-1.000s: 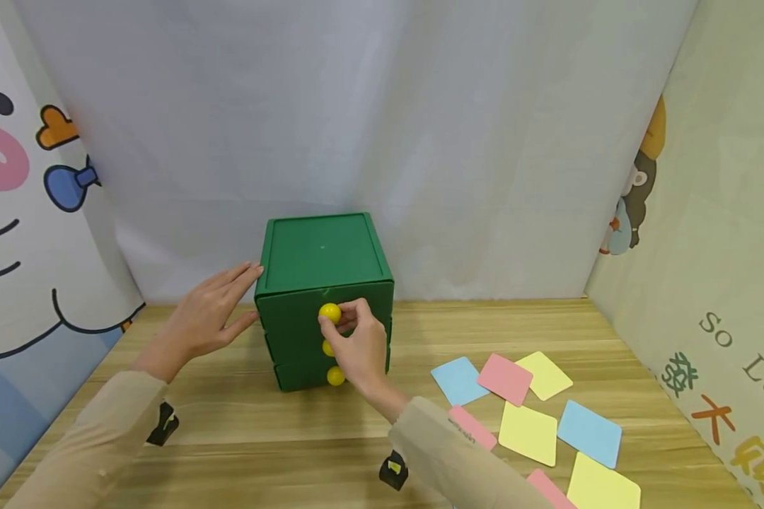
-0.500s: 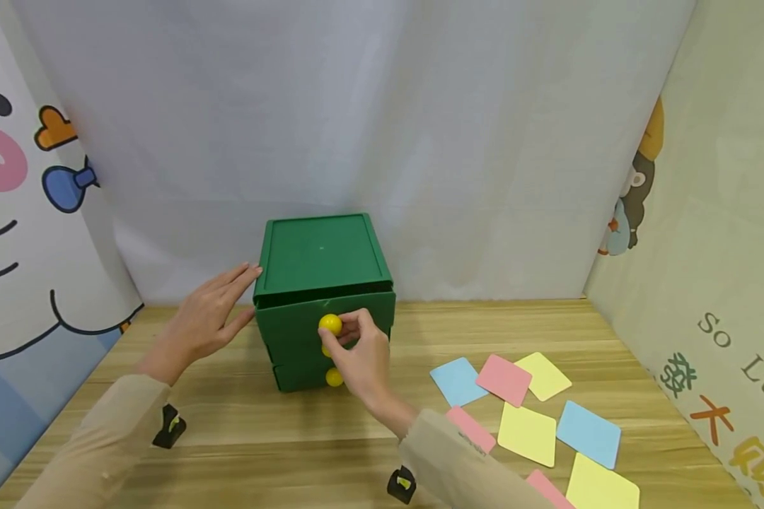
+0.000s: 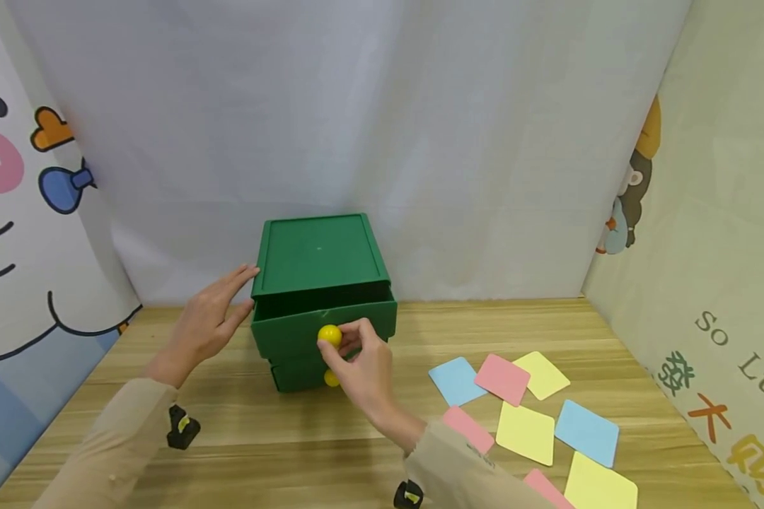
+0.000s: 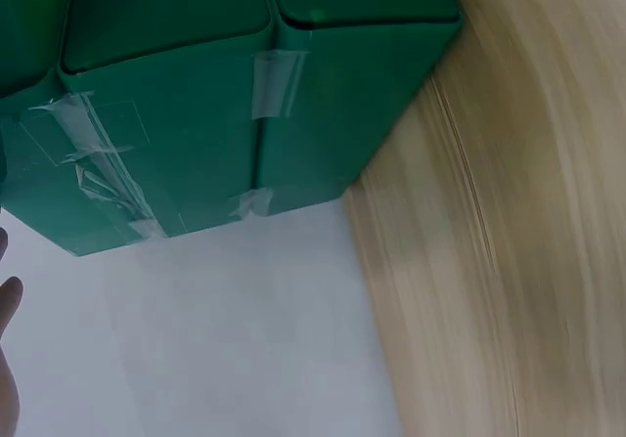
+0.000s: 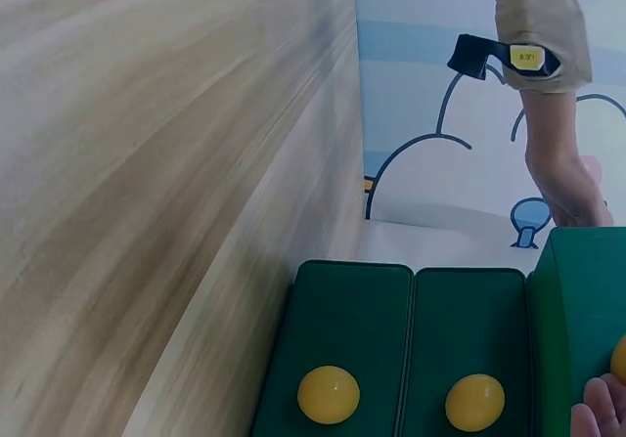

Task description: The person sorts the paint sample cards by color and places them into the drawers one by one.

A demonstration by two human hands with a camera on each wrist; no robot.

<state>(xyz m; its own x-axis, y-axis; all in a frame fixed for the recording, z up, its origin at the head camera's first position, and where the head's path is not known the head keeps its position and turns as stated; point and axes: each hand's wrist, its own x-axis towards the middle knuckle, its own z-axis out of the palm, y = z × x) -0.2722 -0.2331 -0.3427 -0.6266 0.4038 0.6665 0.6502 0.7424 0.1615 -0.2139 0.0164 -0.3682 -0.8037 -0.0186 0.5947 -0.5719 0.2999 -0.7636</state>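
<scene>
Nearest me, my right hand (image 3: 356, 360) pinches the top yellow knob (image 3: 330, 335) between thumb and fingertips, and the top drawer (image 3: 323, 329) of the green drawer box (image 3: 318, 254) stands part-way out over the two shut drawers below. The box sits on the wooden desk (image 3: 280, 438), close to the white backdrop. My left hand (image 3: 210, 322) lies with straight fingers against the box's left side, holding nothing. The box looks like light, stiff plastic that I judge would slide on the smooth desk unless braced; the small round knob is the only hold and may slip from a loose pinch. The drawer's inside is hidden from me. The left wrist view shows taped seams on the box (image 4: 264, 85) and only a sliver of a finger.
</scene>
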